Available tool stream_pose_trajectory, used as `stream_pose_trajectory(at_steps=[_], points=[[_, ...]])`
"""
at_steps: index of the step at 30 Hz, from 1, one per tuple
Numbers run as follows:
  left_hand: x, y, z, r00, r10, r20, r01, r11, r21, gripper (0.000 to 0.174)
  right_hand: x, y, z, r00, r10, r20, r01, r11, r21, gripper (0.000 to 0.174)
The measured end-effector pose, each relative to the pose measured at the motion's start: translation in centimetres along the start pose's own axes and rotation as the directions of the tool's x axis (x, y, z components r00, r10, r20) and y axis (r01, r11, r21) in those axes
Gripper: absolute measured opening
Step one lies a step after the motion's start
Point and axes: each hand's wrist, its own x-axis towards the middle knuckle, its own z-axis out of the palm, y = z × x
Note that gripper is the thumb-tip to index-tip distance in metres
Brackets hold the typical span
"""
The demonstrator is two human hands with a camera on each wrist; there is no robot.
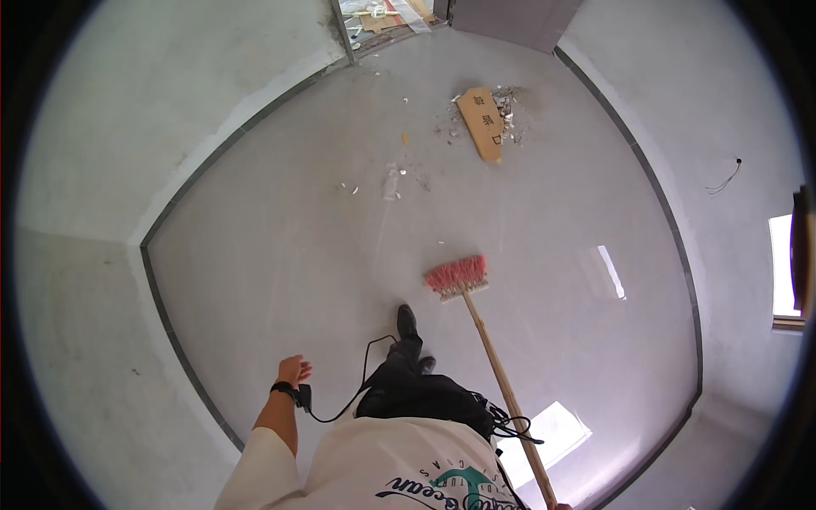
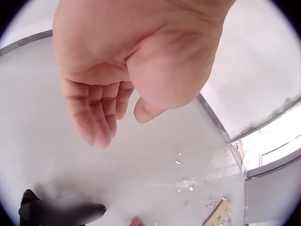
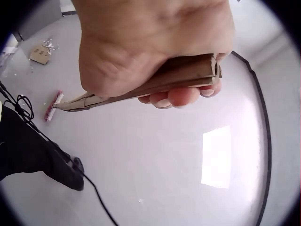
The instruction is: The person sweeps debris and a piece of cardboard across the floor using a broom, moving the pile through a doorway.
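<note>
A broom with red bristles (image 1: 457, 274) and a long wooden handle (image 1: 503, 378) slants across the floor to the right of the person's legs. My right hand (image 3: 155, 44) grips the handle near its top end, fingers curled underneath it, as the right wrist view shows. In the head view that hand is almost wholly cut off at the bottom edge. My left hand (image 1: 294, 371) hangs free at the person's left side, holding nothing. Its fingers (image 2: 96, 113) are loosely bent in the left wrist view.
A cardboard piece (image 1: 482, 125) lies ahead on the floor against a heap of rubble (image 1: 508, 110). Nearer lie a clear plastic scrap (image 1: 391, 182) and small white bits. A doorway (image 1: 387, 17) opens at the far end. A black cable (image 1: 367, 357) hangs by the legs.
</note>
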Motion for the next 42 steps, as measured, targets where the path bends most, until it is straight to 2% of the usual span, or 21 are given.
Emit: stream_pose_trajectory(at_steps=[2,3,7,9,10,13,14,16,18,20,22,24,25,26,28,30,32,34,36,39,42], points=[[1.4,2.1,-0.6,0.993,0.113,0.026,-0.113,0.993,-0.029,0.024,4.5,-3.8,1.3,0.992,0.112,0.059,-0.116,0.991,0.062,0.027],[1.6,3.4,-0.7,0.986,0.164,0.041,-0.164,0.986,-0.019,0.024,7.9,-5.4,2.9,0.984,0.177,0.028,-0.174,0.982,-0.078,0.055],[-1.8,11.0,-0.5,0.938,0.335,0.094,-0.343,0.934,0.102,0.025,19.0,-15.8,5.6,0.965,0.26,0.038,-0.262,0.962,0.08,0.066],[-4.3,12.6,-0.4,0.884,0.425,0.193,-0.458,0.87,0.181,0.027,25.3,-21.6,6.2,0.98,0.199,-0.027,-0.19,0.961,0.201,0.069],[-5.2,12.3,-1.1,0.875,0.438,0.204,-0.475,0.859,0.193,0.027,25.8,-26.6,3.2,0.978,0.188,-0.096,-0.159,0.955,0.249,0.071],[-5.8,11.3,-4.1,0.833,0.478,0.278,-0.539,0.815,0.212,0.027,26.3,-35.2,-1.2,0.991,0.128,-0.049,-0.087,0.865,0.495,0.071],[-4.4,9.4,-6.6,0.835,0.481,0.269,-0.535,0.823,0.191,0.029,25.7,-35.1,0.3,0.99,0.128,-0.06,-0.079,0.855,0.513,0.071],[-1.7,4.0,-12.3,0.881,0.415,0.227,-0.449,0.885,0.123,0.028,24.5,-33.9,4.5,0.96,0.055,-0.275,0.048,0.934,0.353,0.069],[1.4,-3.0,-18.5,0.944,0.294,0.147,-0.308,0.948,0.076,0.024,20.6,-31.0,8.6,0.95,0.013,-0.311,0.087,0.947,0.308,0.065],[0.5,-9.3,-23.1,0.986,0.165,0.017,-0.166,0.977,0.133,0.02,14.9,-28.4,13.7,0.947,0.05,-0.318,0.055,0.948,0.312,0.062],[-1.5,-14.1,-25.9,0.997,-0.023,-0.076,0.023,1.0,0.012,0.016,8.2,-25.1,18.2,0.958,0.083,-0.276,0.016,0.941,0.339,0.06],[-4.2,-16.5,-26.7,0.991,-0.046,-0.124,0.05,0.998,0.025,0.013,2.3,-20.3,23.6,0.967,0.058,-0.248,-0.006,0.979,0.206,0.058],[-4.4,-17.3,-27.3,0.984,-0.054,-0.168,0.061,0.997,0.037,0.011,-1.2,-18.9,25.0,0.988,0.083,-0.134,-0.052,0.974,0.223,0.059],[-4.5,-17.5,-27.6,0.984,-0.059,-0.169,0.065,0.997,0.03,0.011,-4.7,-17.7,26.3,0.972,0.037,-0.233,0.009,0.981,0.192,0.058],[-2.6,-16.4,-28.9,0.979,-0.097,-0.181,0.09,0.995,-0.046,0.011,-10.4,-15.6,30.1,0.994,0.083,-0.067,-0.065,0.968,0.242,0.031],[0.2,-14.3,-30.3,0.989,-0.071,-0.131,0.063,0.996,-0.064,0.012,-13.2,-17.1,29.2,0.969,0.22,0.117,-0.237,0.957,0.166,0.036],[1.9,-11.3,-30.3,0.992,-0.006,-0.127,-0.006,0.996,-0.092,0.016,-13.4,-20.0,29.0,0.947,0.276,0.167,-0.302,0.94,0.159,0.039],[4.7,-7.6,-31.3,0.997,0.022,-0.073,-0.028,0.996,-0.079,0.023,-10.2,-23.8,30.4,0.961,0.227,0.157,-0.255,0.948,0.19,0.039],[6.4,-3.4,-32.4,0.991,0.127,-0.05,-0.125,0.992,0.034,0.025,-5.5,-29.4,31.8,0.96,0.278,0.035,-0.28,0.95,0.135,0.064],[7.1,3.1,-34.7,0.974,0.225,0.008,-0.225,0.969,0.105,0.026,1.6,-40.2,27.5,0.883,0.395,0.253,-0.462,0.828,0.319,0.068],[8.4,10.0,-37.2,0.936,0.351,0.036,-0.352,0.926,0.133,0.026,11.6,-49.9,25.0,0.947,0.282,0.153,-0.32,0.832,0.452,0.074]])
